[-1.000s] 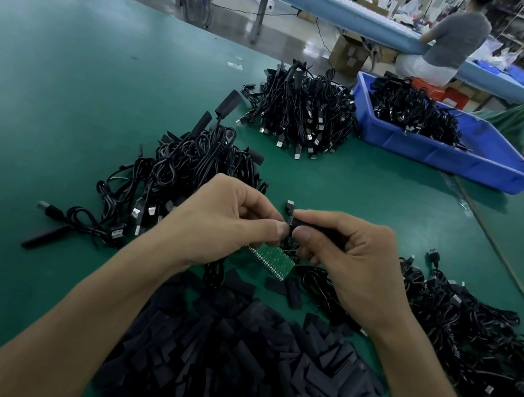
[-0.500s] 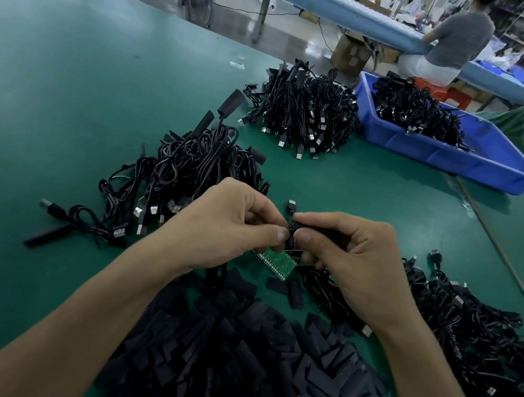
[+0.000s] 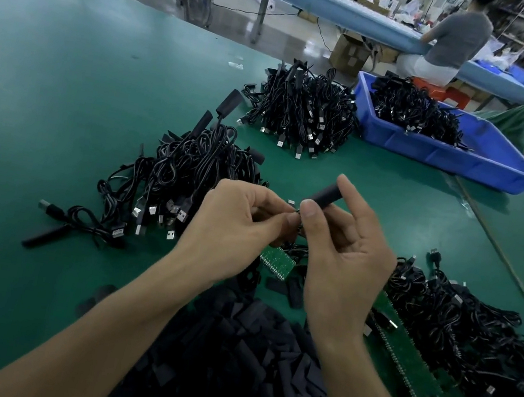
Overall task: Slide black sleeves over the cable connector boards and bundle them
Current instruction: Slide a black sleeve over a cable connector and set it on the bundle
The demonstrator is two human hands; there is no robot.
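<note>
Head view: the right hand (image 3: 347, 257) grips the black sleeve (image 3: 327, 195) between thumb and forefinger, its other fingers released. The left hand (image 3: 238, 229) has curled fingers meeting at the sleeve's lower mouth; what they pinch cannot be determined. The sleeve is probably light, soft and easily flattened, so grip its sides near the mouth.

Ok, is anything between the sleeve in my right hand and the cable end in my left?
Nothing visible. The right hand holds the black sleeve, its lower end right at the cable end that the left hand pinches.
</note>
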